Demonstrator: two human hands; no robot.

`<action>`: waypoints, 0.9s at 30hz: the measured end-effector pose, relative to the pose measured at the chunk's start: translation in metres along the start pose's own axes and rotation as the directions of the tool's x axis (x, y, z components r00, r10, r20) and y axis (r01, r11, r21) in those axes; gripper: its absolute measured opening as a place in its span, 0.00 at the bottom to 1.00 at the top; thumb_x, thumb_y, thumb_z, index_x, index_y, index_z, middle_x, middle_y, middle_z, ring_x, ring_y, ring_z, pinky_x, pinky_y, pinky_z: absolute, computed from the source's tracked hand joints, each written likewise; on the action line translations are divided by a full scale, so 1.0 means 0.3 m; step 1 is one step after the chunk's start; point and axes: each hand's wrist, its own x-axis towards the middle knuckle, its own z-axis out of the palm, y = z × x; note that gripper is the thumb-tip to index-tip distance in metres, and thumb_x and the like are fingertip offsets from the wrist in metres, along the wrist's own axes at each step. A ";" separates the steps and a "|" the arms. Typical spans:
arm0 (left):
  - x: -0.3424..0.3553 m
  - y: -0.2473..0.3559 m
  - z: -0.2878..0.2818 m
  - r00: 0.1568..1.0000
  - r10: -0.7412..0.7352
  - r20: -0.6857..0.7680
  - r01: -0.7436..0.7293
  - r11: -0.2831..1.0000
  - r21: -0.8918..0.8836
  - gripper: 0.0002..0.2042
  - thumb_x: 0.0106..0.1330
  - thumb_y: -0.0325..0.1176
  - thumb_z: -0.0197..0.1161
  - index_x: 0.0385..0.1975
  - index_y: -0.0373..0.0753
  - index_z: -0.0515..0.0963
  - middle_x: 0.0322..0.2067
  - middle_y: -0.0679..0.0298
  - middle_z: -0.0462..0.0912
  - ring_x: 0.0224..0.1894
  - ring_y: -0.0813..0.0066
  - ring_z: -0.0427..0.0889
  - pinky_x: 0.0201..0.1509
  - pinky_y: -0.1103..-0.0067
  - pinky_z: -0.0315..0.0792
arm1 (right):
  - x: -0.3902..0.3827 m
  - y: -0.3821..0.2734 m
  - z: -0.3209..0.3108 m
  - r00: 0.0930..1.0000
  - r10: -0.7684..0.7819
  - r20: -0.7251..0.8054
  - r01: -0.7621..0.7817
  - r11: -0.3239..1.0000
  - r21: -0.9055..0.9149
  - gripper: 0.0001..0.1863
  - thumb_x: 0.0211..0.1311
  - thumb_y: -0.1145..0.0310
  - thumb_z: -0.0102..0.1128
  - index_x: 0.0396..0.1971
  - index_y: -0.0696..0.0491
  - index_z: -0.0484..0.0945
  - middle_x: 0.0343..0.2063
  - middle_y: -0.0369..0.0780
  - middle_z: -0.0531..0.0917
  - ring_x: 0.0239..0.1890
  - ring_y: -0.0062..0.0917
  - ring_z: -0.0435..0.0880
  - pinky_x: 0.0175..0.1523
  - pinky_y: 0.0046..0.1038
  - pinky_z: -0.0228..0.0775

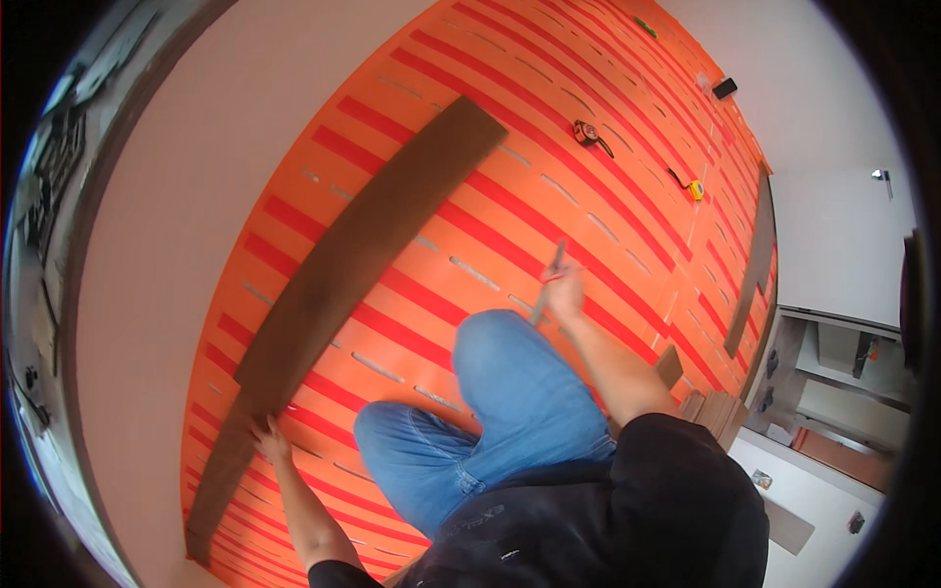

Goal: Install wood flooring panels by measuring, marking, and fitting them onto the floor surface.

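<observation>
A long brown floor plank (372, 235) lies slantwise on the orange, red-striped underlay (421, 323). Its near end meets a second brown plank (218, 480) that runs down along the left wall. At the joint between the two, my left hand (272, 441) rests on the plank edge with its fingers stretched out. My right hand (563, 291) is raised in front of my right knee, closed around a narrow grey bar-like tool (559, 257) that sticks out above and below the fist. Blur hides its exact kind.
On the underlay farther off lie an orange-and-black tape measure (585, 132), a yellow tape measure (696, 189) and a black phone-like object (724, 89). Stacked planks (718, 416) sit by my right side. Other planks (753, 265) line the right edge, near a white cabinet (843, 392) with open shelves.
</observation>
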 end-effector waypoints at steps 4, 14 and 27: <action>-0.053 -0.073 -0.256 0.994 0.035 -0.108 -0.022 0.992 0.123 0.39 0.73 0.58 0.58 0.75 0.37 0.59 0.71 0.40 0.63 0.70 0.42 0.67 0.73 0.53 0.62 | 0.338 -0.239 -0.100 0.989 -0.101 -0.111 0.111 0.990 0.088 0.12 0.62 0.81 0.54 0.45 0.57 0.76 0.27 0.40 0.83 0.31 0.27 0.84 0.37 0.34 0.77; -0.540 1.480 0.014 0.380 0.923 0.052 -0.917 0.384 -0.110 0.24 0.68 0.37 0.65 0.63 0.39 0.75 0.61 0.52 0.78 0.63 0.49 0.76 0.68 0.56 0.68 | 0.936 -0.497 0.445 0.873 -0.456 0.173 0.488 0.829 -0.274 0.16 0.60 0.68 0.68 0.47 0.55 0.80 0.38 0.52 0.83 0.40 0.49 0.84 0.44 0.47 0.79; -0.507 2.452 0.311 -0.348 0.906 0.240 -0.897 -0.396 0.195 0.27 0.67 0.27 0.58 0.69 0.44 0.71 0.71 0.59 0.68 0.74 0.61 0.64 0.78 0.60 0.56 | 0.874 -0.245 0.352 0.890 -0.440 0.118 0.453 0.827 -0.334 0.25 0.55 0.65 0.75 0.54 0.51 0.79 0.44 0.46 0.81 0.49 0.45 0.77 0.57 0.47 0.71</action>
